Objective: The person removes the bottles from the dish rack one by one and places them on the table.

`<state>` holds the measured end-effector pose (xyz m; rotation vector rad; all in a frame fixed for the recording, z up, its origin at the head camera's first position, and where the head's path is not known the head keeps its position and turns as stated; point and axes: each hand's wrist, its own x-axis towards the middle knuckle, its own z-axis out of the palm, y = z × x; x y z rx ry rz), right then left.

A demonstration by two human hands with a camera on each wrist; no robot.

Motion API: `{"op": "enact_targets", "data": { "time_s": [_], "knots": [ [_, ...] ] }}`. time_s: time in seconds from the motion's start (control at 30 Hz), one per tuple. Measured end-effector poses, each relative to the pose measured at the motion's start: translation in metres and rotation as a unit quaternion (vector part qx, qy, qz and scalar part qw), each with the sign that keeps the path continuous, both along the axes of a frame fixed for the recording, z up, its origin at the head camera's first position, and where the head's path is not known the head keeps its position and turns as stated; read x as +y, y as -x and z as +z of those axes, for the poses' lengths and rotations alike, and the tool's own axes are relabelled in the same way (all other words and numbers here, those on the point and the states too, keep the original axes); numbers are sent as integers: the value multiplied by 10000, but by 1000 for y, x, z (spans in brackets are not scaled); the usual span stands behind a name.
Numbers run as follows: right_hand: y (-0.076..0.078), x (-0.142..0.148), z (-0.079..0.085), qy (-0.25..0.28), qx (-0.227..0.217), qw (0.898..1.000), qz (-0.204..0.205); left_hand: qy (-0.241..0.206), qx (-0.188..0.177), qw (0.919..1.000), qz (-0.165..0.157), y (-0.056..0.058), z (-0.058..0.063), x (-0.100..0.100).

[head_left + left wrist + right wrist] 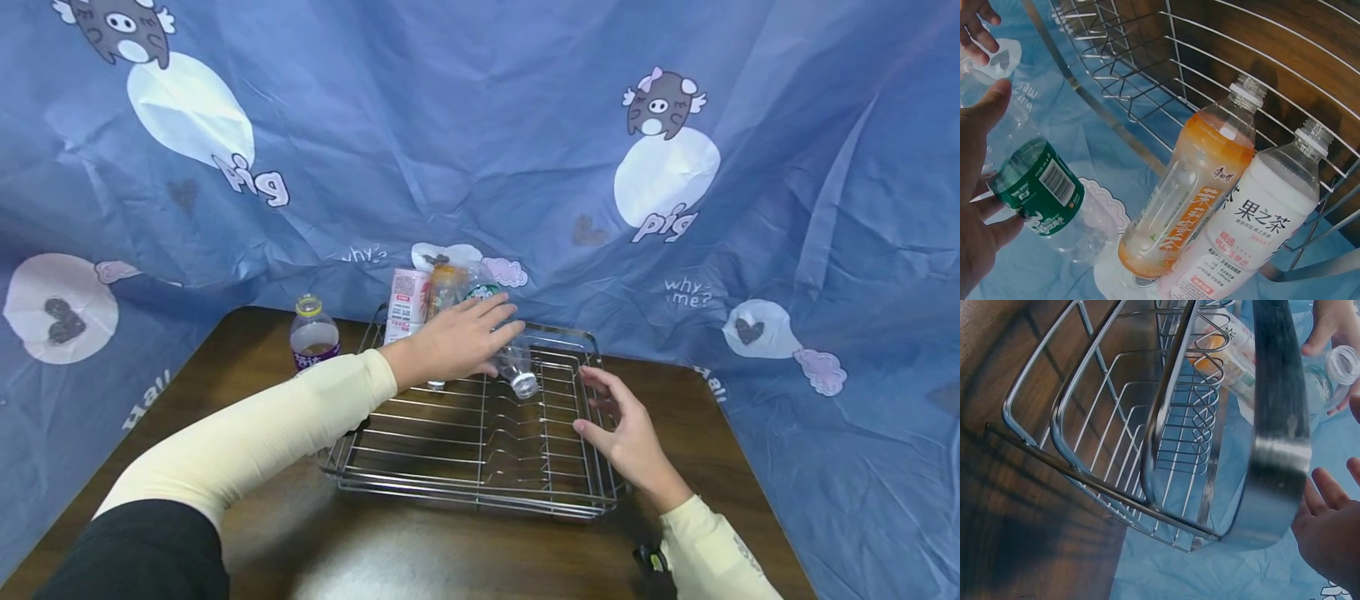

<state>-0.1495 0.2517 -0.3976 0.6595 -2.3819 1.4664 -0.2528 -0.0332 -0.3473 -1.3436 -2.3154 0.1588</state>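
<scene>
My left hand [468, 337] grips a clear plastic bottle with a green label [1044, 187] above the rear of a wire dish rack [480, 492]. The bottle is tilted, its uncapped neck pointing down toward me. To its left, an orange-labelled bottle [1185, 194] and a white-and-pink-labelled bottle [1254, 225] lean side by side in the rack, necks down. Near the rack's right side, my right hand [622, 429] holds nothing, fingers spread and loosely bent. In the right wrist view that hand is partly cut off by the frame edge.
Left of the rack, a clear bottle with a purple label [315, 337] stands upright on the brown table [360, 542]. A blue patterned cloth [487, 167] hangs behind and at the sides. Metal rails edge the rack, and wavy wire dividers [502, 433] run along its middle.
</scene>
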Motion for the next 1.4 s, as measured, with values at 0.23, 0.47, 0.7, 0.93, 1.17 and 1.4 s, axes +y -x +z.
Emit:
{"op": "enact_targets", "data": {
  "time_s": [0.23,0.47,0.7,0.93,1.17,1.4],
  "knots": [
    [-3,-8,10,77,145,9998,-57,-261,-165,9993,-192,1,2,-2],
    [5,-1,-6,157,104,9998,-75,-655,-729,9946,-331,-1,1,-7],
    [6,-2,-6,191,144,9997,-47,-938,-1280,9860,-505,-4,-4,-9],
    [6,-3,-5,145,140,9998,-57,-1285,-1522,9779,-636,-6,-7,-8],
    [6,-5,-4,156,179,9997,-3,-1485,-1597,9730,-757,-8,-10,-8],
    [8,-6,-6,48,248,9997,-11,-1686,-1904,9644,-718,-11,-13,-10]
  ]
}}
